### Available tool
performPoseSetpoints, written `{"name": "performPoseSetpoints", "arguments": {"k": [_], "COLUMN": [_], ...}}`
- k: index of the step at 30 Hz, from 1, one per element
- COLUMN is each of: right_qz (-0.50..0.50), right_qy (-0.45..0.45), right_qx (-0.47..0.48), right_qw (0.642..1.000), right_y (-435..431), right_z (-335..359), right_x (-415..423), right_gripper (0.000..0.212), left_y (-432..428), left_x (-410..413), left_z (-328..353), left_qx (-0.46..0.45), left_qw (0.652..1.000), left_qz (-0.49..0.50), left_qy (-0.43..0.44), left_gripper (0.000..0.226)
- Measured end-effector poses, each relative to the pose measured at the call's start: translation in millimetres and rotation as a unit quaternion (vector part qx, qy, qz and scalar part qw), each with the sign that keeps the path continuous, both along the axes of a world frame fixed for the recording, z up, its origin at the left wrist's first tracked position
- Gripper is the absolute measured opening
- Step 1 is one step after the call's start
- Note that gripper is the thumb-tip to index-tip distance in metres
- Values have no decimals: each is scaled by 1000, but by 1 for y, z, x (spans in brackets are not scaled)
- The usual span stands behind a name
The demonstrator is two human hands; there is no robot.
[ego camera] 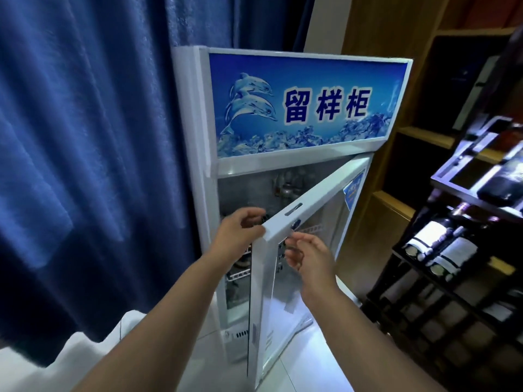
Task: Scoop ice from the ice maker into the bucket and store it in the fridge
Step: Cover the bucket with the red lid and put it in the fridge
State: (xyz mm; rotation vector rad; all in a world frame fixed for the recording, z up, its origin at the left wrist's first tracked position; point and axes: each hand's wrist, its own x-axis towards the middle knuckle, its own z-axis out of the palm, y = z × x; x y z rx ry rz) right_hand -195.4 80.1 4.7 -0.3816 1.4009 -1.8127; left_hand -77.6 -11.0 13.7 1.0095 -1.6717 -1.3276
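Note:
A white display fridge [209,137] with a blue dolphin sign stands in front of me. Its glass door [308,205] is swung partly open toward me. My left hand [237,236] grips the door's upper corner, fingers curled over the top edge. My right hand [311,256] hovers just in front of the door frame with fingers loosely curled and nothing in it. Wire shelves [237,274] show inside the fridge. No bucket, scoop or ice maker is in view.
A dark blue curtain [85,137] hangs to the left of the fridge. A black rack with wine bottles [441,244] stands close on the right, with wooden shelving [410,131] behind it. White floor tiles [305,363] lie below.

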Motion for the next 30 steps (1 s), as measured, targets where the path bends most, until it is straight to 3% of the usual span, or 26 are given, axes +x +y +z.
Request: {"name": "performPoseSetpoints", "arguments": {"k": [10, 15, 25, 30], "right_qz": [-96, -122, -134, -156], "right_qy": [8, 12, 57, 64], "right_qx": [-7, 5, 25, 40], "right_qw": [995, 992, 989, 985], "right_y": [66, 104, 187, 215], "right_z": [-10, -10, -11, -17], "right_x": [-69, -122, -242, -284], "right_gripper": [25, 26, 21, 17], "left_y": [66, 100, 179, 200], "left_x": [-65, -116, -243, -286], "left_z": [12, 13, 0, -6], "left_qx": [-59, -98, -126, -89], "left_qw": [986, 975, 963, 962], "left_qz": [-127, -167, -232, -255], "left_qy": [-85, -104, -61, -37], "left_gripper": [15, 29, 27, 33]}}
